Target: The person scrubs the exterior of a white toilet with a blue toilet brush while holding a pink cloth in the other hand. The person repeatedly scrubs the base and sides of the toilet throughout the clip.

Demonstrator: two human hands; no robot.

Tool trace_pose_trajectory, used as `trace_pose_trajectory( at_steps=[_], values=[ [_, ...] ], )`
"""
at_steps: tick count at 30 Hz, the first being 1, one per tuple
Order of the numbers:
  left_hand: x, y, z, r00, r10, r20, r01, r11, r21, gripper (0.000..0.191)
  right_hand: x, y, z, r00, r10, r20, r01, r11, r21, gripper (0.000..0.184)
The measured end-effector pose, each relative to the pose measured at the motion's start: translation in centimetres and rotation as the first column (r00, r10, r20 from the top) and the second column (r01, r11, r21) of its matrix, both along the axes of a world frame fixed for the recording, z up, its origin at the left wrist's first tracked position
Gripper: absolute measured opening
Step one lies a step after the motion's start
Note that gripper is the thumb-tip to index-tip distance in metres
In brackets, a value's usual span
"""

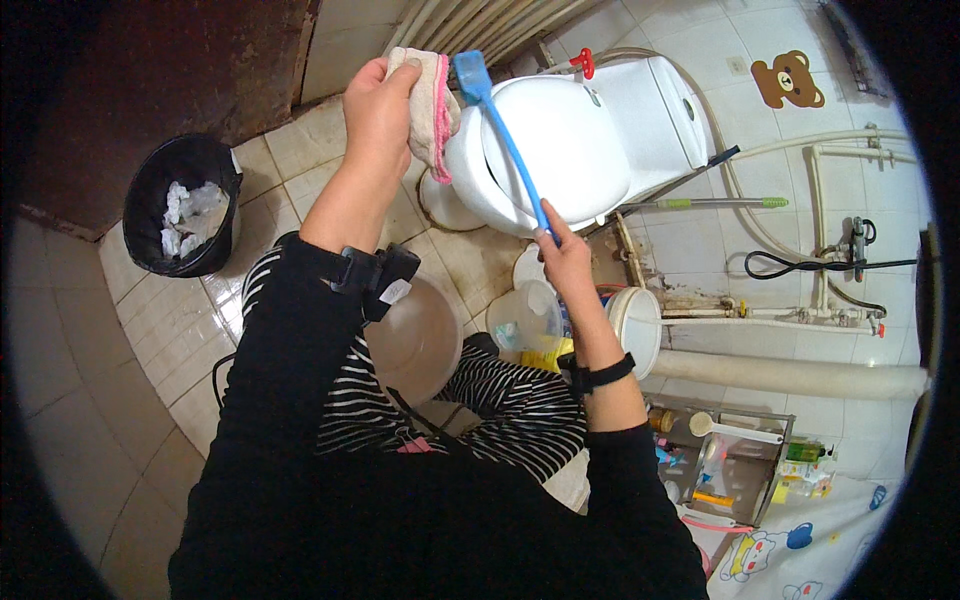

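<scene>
My left hand grips a folded cream cloth with a pink edge, thumb on top. In my right hand is the lower end of a long blue plastic brush. Its broad head points away from me, just right of the cloth; whether the two touch I cannot tell. Below the brush, from this view, stands a white toilet with its lid down. The underside of the brush head and any bristles are hidden.
A black bin holding crumpled paper stands on the left. Between my knees is a pale plastic basin. Right of it are a clear tub and a white bucket. Pipes and a shelf rack line the right wall.
</scene>
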State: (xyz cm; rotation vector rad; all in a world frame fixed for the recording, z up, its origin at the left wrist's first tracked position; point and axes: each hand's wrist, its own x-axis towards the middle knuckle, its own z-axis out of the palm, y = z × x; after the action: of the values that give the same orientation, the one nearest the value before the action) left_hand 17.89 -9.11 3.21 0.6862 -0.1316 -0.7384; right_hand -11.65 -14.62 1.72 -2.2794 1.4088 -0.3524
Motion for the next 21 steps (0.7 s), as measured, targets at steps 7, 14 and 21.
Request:
trace_pose_trajectory(
  at_steps=[7,14,21],
  values=[
    [-0.5,-0.1,0.3,0.999,-0.037,0.009,0.036,0.998,0.052,0.016,2.2,-8.6,2.4,0.989,-0.129,-0.072,0.134,0.989,0.063,0.048],
    [-0.9,-0.2,0.5,0.998,-0.057,-0.02,0.058,0.997,0.056,0.015,2.5,-16.5,3.8,0.954,-0.299,-0.007,0.298,0.949,0.099,0.044],
    [-0.8,-0.4,0.3,0.998,-0.06,0.009,0.059,0.998,0.022,0.015,4.3,-18.2,3.3,0.912,-0.4,0.09,0.375,0.903,0.211,0.047]
  ],
)
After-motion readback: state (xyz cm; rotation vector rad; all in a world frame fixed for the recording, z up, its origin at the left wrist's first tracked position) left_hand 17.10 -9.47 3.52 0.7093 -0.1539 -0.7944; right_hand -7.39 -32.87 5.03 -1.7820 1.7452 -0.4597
